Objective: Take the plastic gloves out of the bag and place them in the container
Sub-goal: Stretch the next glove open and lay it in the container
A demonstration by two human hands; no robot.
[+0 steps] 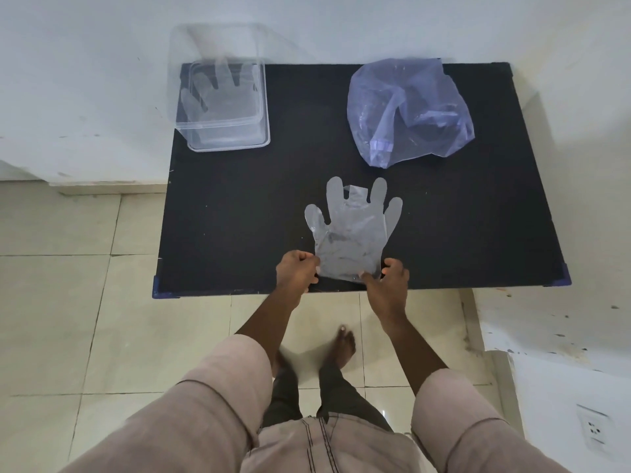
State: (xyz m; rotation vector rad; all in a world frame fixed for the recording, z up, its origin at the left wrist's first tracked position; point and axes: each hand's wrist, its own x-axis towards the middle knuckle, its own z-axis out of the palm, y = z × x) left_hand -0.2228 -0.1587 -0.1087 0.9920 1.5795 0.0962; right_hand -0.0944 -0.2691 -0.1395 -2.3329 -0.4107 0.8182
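Note:
A clear plastic glove lies flat on the black table, fingers pointing away from me, near the front edge. My left hand pinches the left corner of its cuff and my right hand pinches the right corner. A transparent rectangular container stands at the table's back left with another glove lying inside it. A crumpled bluish plastic bag rests at the back right, apart from both hands.
The table stands against a white wall, over a tiled floor. My bare feet are just below the table's front edge. A wall socket sits at the lower right.

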